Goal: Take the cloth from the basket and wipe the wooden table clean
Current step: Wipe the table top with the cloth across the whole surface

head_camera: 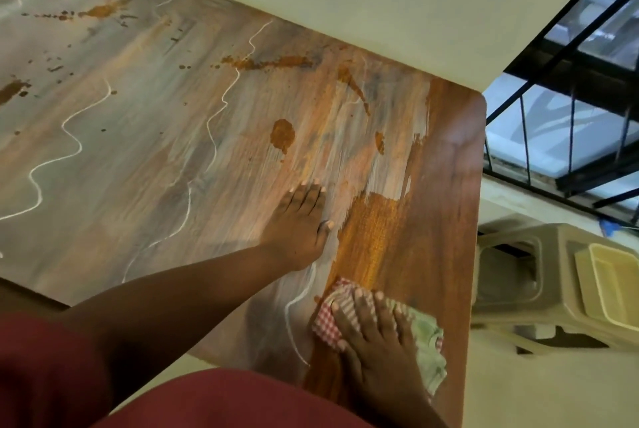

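Right hand [371,334] lies palm down on the cloth [380,327], fingers straight and spread, pressing it flat against the wooden table [138,137] close to the near right corner. Red-and-white checks show under and to the left of the fingers, and a pale green part bunches out from beneath the hand on its right side, trailing back toward the table's near edge. Fingertips point away from the person, reaching almost to the cloth's far edge.

Just beyond the cloth runs a strip of darker, glossy wood, bordered by pale streaks of smeared film on its far and left sides.

Left hand [299,223] rests flat on the table, further from the person and to the left of the cloth, apart from it. Its fingers are straight and close together, holding nothing, with the palm on the hazy smeared area.

Across the rest of the table lie a greyish film, thin white wavy lines [72,137] and rust-brown splashes [281,134], the largest blot sitting beyond the left hand.

Off the right edge of the table, on a tan plastic stool [539,293], stands a yellow basket [612,286], well apart from both hands. A dark red garment [52,365] fills the bottom left.
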